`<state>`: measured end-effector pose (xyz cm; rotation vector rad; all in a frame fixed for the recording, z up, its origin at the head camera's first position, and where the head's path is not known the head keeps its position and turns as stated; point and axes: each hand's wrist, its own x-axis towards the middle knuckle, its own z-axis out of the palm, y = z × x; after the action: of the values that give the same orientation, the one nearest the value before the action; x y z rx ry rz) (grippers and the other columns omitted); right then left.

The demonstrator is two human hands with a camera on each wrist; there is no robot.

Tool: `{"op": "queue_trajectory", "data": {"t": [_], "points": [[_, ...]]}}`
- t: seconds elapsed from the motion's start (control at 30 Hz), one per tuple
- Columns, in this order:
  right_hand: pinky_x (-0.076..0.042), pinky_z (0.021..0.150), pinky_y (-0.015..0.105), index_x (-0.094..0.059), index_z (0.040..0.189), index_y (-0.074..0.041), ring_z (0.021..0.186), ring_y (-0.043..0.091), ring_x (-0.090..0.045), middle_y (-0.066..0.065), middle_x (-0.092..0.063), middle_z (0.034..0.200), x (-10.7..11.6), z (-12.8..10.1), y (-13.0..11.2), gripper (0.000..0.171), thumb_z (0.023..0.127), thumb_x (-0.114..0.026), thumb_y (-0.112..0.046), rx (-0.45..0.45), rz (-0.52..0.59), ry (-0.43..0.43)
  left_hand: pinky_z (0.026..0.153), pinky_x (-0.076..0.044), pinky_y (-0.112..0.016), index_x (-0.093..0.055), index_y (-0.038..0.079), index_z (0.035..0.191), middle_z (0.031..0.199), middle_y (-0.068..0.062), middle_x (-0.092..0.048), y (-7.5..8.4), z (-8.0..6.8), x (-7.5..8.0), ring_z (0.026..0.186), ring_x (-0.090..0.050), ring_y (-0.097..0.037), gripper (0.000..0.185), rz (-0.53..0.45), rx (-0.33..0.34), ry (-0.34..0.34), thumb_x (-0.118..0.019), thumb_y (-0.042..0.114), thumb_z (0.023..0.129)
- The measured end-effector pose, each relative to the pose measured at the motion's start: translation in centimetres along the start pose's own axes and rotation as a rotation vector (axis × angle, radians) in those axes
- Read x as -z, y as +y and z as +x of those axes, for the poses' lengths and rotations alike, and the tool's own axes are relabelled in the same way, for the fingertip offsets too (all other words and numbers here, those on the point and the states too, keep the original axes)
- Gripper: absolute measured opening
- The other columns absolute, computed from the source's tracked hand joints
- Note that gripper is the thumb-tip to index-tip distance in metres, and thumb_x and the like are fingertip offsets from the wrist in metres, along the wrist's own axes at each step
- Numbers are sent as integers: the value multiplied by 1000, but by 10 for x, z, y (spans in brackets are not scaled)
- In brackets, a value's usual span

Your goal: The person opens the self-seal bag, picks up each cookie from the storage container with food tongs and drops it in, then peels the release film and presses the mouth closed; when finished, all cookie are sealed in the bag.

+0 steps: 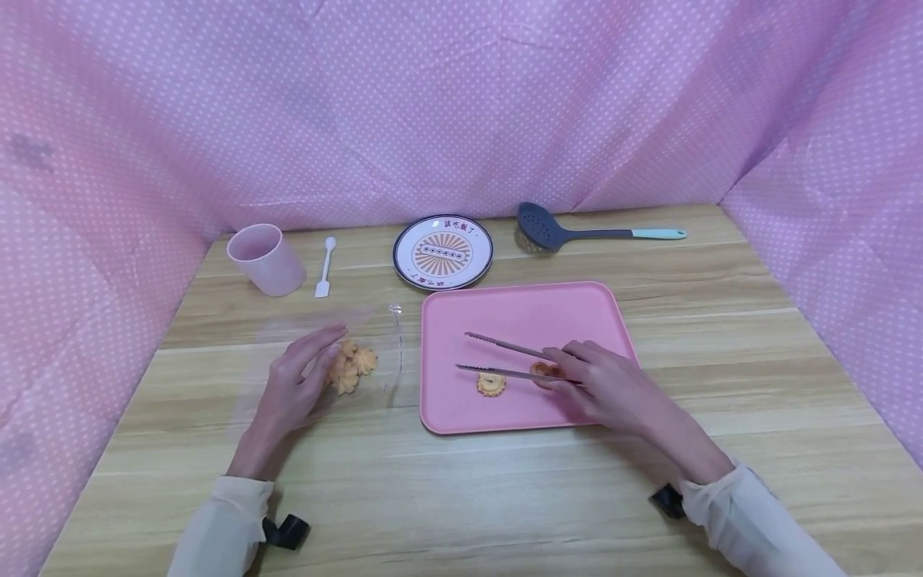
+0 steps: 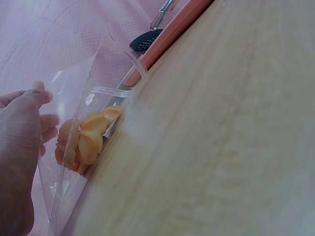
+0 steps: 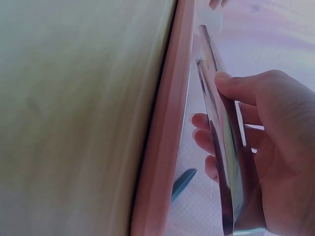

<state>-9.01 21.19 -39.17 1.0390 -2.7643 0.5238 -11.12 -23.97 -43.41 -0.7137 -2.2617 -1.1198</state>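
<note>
My left hand lies with straight fingers on a clear plastic bag that holds several orange cookies. In the left wrist view the fingers touch the bag beside the cookies. My right hand grips metal tongs over the pink tray, their tips spread apart and pointing left. One round cookie lies on the tray just below the lower tong arm. A second cookie sits by my right fingertips. The right wrist view shows the fingers curled round the tongs by the tray rim.
At the back of the wooden table stand a pink cup, a small white spoon, a patterned plate and a dark slotted spatula with a teal handle. Pink dotted cloth walls close in three sides.
</note>
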Motion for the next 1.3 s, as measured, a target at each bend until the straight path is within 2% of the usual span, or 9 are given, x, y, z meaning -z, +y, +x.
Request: {"op": "queue_trajectory", "data": {"t": [0.13,0.33,0.6,0.8,1.3], "points": [[-57,73,37,-71,128,-5,87,18,-61,5,-69,104,5,-12,4,39,90,-79,-9,-2,-21,-14,110,-41,-23,-72,-3,123,126,-21,-70,0,0,-1,118,-63,-42,44,-2,-2,4,-68,-23,84],[-58,71,39,-72,126,-6,87,18,-61,5,-68,103,7,-25,8,36,90,-78,-8,-3,-29,-7,110,-41,-23,-72,-3,123,125,-21,-70,0,1,0,120,-63,-36,41,-4,8,-1,-68,-21,87],[-60,76,41,-71,130,-6,94,18,-64,6,-70,111,11,-36,11,42,91,-79,-14,-13,-18,-39,110,-41,-23,-72,-3,122,124,-22,-70,0,1,0,120,-64,-32,36,-6,1,1,-68,-17,89],[-60,76,41,-70,132,-6,95,18,-65,5,-70,112,13,-40,10,44,91,-80,-18,-9,-18,-45,110,-41,-23,-73,-3,122,124,-21,-70,0,1,0,119,-64,-34,40,3,0,1,-68,-20,87],[-60,76,42,-70,129,-8,94,19,-67,3,-70,108,11,-46,12,44,89,-79,-23,66,-48,1,110,-40,-21,-72,-1,124,126,-19,-70,-1,-1,-1,118,-63,-41,46,5,0,1,-68,-23,84]]}}
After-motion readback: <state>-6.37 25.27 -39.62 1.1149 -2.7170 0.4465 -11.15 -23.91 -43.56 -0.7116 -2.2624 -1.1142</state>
